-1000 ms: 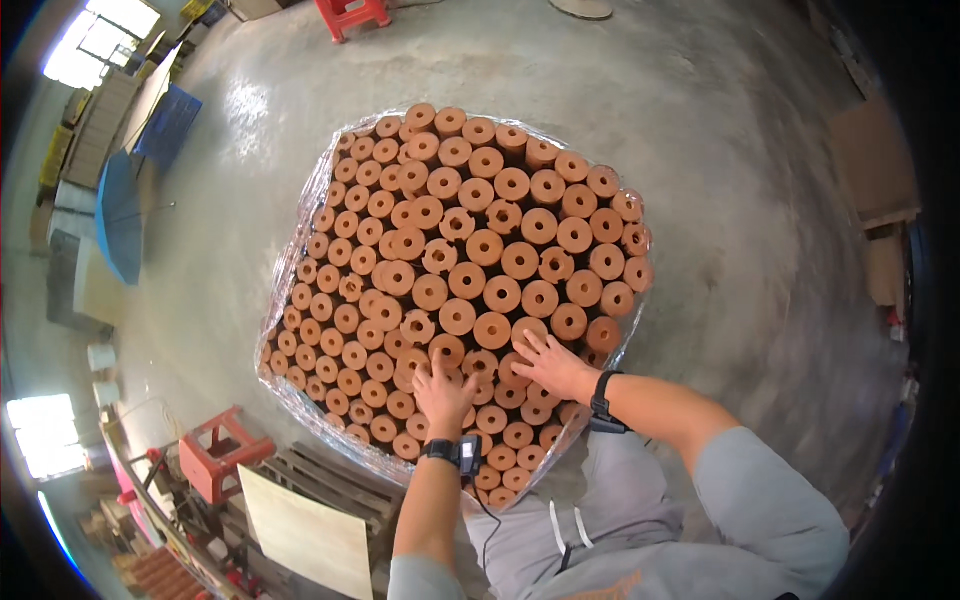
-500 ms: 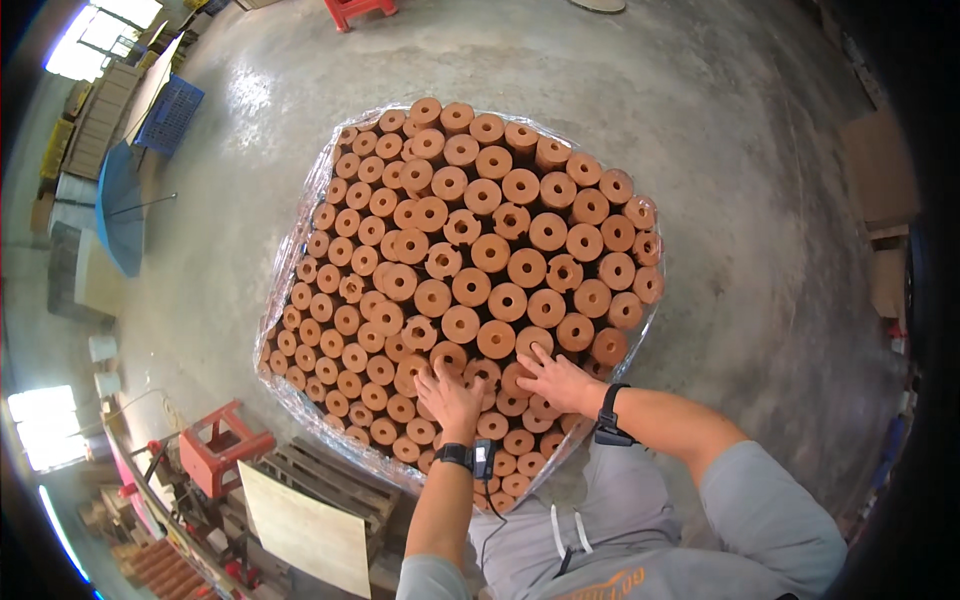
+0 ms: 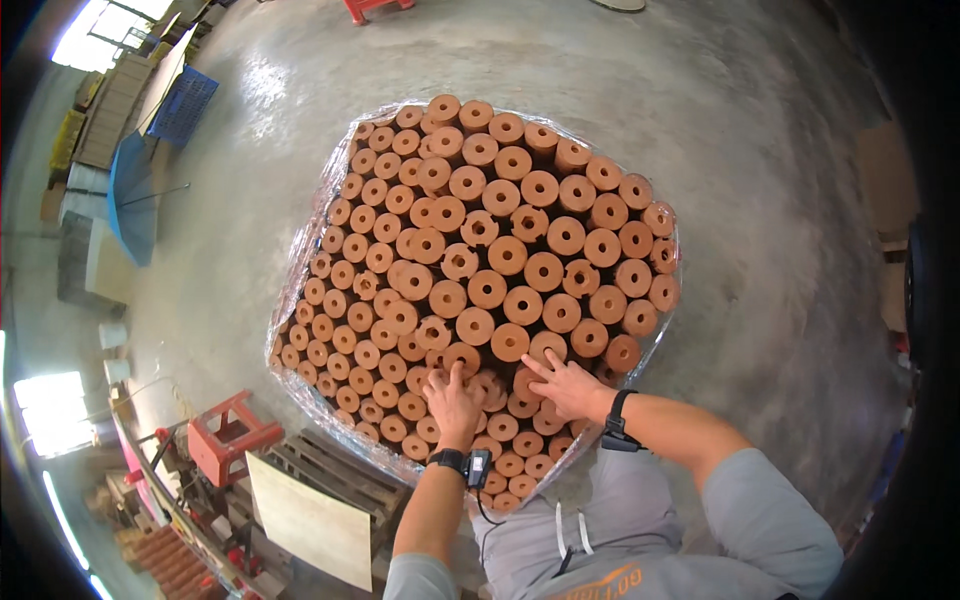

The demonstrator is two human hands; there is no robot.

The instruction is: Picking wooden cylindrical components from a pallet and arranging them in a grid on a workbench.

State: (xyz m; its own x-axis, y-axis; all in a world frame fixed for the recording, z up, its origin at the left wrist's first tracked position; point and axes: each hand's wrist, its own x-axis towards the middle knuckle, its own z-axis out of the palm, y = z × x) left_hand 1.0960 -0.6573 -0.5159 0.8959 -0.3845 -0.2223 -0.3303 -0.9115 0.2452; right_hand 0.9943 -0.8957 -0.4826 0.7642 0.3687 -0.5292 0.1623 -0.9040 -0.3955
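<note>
Brown clay-coloured cylinders (image 3: 508,255), each with a round hole through its middle, stand packed upright in a large stack in front of me. Some have notched tops, like one cylinder (image 3: 460,262) near the middle. My left hand (image 3: 456,405) rests on the near part of the stack, fingers apart, by a cylinder (image 3: 462,358). To its right, my right hand (image 3: 570,390) reaches over the tops with its fingers spread, close to another cylinder (image 3: 548,347). Between the hands, a partly covered cylinder (image 3: 489,388) looks tilted. My fingertips are partly hidden among the cylinders.
Clear plastic film (image 3: 300,240) wraps the stack's sides. At the left are a red stool (image 3: 232,437), a pale board (image 3: 310,520), a wooden pallet (image 3: 335,470), a blue umbrella (image 3: 133,200) and a blue crate (image 3: 184,106). Concrete floor (image 3: 760,200) surrounds the stack.
The whole view has shifted slightly, with the stack now farther right. My left hand has drawn a little toward me, and the cylinder between my hands has tilted.
</note>
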